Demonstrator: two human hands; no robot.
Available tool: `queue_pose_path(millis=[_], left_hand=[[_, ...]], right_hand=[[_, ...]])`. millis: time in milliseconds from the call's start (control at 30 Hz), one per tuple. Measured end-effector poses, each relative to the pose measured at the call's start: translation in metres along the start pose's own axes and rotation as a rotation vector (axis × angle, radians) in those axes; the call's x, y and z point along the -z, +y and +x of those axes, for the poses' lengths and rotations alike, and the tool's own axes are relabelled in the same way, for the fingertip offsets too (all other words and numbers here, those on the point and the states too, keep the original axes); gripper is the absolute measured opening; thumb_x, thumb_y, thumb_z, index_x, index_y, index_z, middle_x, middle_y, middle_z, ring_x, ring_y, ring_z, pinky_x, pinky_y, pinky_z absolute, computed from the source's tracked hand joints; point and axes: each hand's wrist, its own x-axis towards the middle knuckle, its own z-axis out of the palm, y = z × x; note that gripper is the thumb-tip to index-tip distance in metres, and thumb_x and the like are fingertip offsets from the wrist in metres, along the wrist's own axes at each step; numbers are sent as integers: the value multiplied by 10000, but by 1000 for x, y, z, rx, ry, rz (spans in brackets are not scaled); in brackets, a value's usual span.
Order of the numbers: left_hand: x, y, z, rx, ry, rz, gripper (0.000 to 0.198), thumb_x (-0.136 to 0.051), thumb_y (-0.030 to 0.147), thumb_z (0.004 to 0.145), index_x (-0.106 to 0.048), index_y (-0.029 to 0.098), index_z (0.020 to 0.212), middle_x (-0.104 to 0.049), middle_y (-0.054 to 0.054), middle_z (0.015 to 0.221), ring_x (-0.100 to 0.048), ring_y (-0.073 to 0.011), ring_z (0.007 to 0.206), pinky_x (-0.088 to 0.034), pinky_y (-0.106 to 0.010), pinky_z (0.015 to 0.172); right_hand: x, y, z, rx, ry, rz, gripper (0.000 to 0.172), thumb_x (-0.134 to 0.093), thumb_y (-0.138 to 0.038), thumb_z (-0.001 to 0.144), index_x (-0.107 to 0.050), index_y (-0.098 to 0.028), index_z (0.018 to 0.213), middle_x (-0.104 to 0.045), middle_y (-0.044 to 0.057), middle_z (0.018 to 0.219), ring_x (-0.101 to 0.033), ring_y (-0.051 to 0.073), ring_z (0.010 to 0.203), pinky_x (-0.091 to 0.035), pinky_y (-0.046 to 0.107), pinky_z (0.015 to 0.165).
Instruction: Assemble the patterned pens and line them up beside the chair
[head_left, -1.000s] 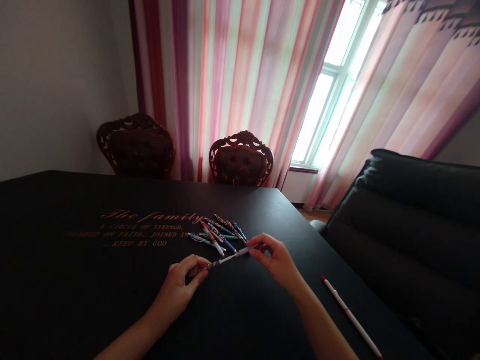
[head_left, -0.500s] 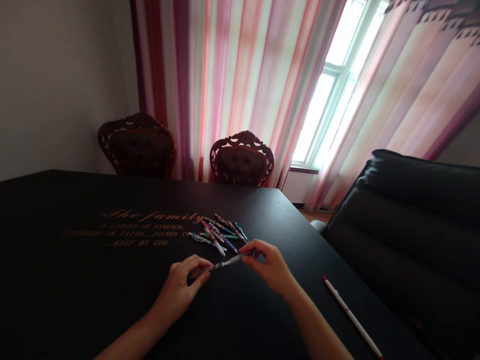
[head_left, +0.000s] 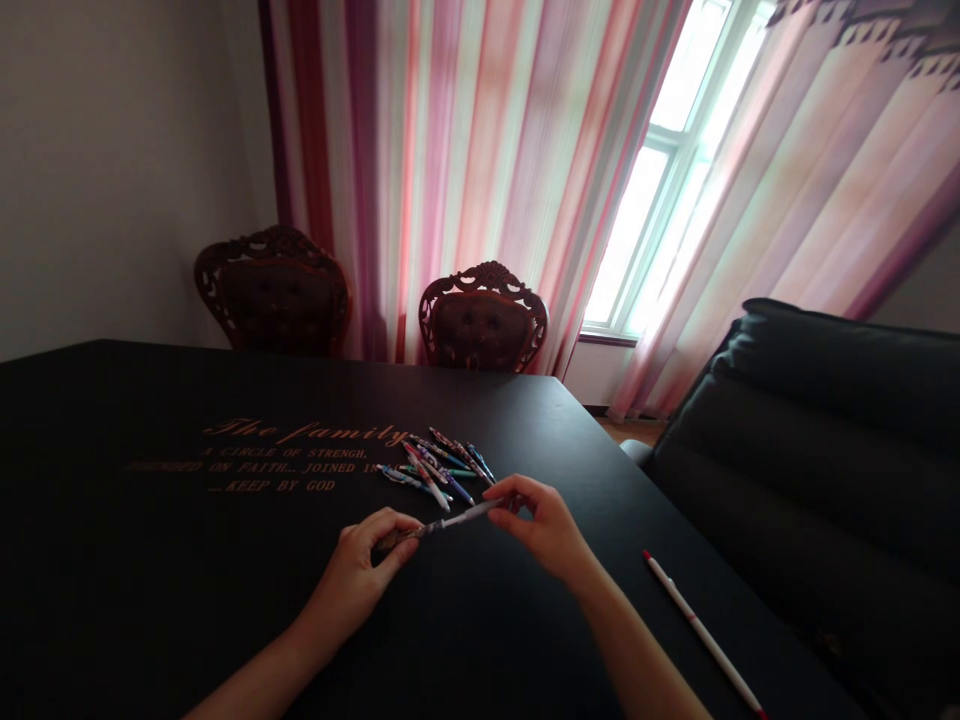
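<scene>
Head view, lower centre: left hand (head_left: 367,565) and right hand (head_left: 546,530) each pinch one end of a slim pen (head_left: 459,517) above the dark table (head_left: 150,600); it looks light, stiff, probably slick, best gripped near its ends

Single head view, looked forward and down across table (head_left: 150,600); fingers (head_left: 391,524) close, low centre; chairs (head_left: 484,325), curtain (head_left: 450,150) far beyond fingers, window (head_left: 660,170) beyond and right.
</scene>
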Motion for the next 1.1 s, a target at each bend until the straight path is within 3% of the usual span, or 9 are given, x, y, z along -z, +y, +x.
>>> queue_pose_path(millis=[367, 533, 667, 800, 933, 1100], left_hand=[[0, -2, -2, 20, -8, -78, 162, -592, 344, 880, -699, 228, 915, -703, -16, 872, -648, -200, 822, -475, -268, 762], [-1, -2, -2, 33, -26, -72, 161, -580, 331, 882, -685, 214, 916, -703, -24, 879, -640, -209, 832, -475, -288, 774], [-1, -1, -6, 15, -41, 31, 206, -575, 315, 884, -680, 265, 1054, -704, -14, 964, -613, -231, 931, -434, -340, 867], [-3, 2, -10, -55, -90, 112, 287, -547, 317, 907, -628, 335, 1182, -692, 12, 959, -605, -214, 904, -405, -350, 863], [-4, 7, -10, -133, -151, 132, 316, -497, 307, 940, -597, 353, 1236, -690, 14, 942, -604, -199, 868, -388, -344, 834], [-3, 9, -9, -131, -147, 134, 299, -474, 300, 957, -605, 355, 1220, -695, 22, 943, -603, -190, 846, -375, -338, 810]], right_hand=[[1, 7, 1, -53, -2, 68, 173, -694, -332, 794, -710, -172, 860, -651, 9, 720, -535, 147, 661, -416, 271, 638], [-4, 7, 0, -48, -21, 120, 174, -716, -296, 773, -704, -178, 901, -651, 3, 763, -526, 141, 680, -407, 264, 644], [-11, 5, -1, -46, -37, 137, 171, -726, -272, 760, -704, -173, 898, -635, -4, 744, -513, 134, 667, -401, 260, 637], [-16, 5, -2, -52, -57, 178, 179, -727, -269, 760, -703, -174, 910, -650, 3, 762, -539, 142, 684, -414, 269, 656], [-18, 6, -2, -56, -82, 203, 189, -729, -266, 757, -704, -177, 922, -664, 11, 783, -562, 151, 704, -428, 278, 673], [-18, 5, -3, -59, -82, 184, 182, -738, -264, 749, -708, -179, 907, -667, 11, 784, -564, 153, 712, -428, 281, 678]])
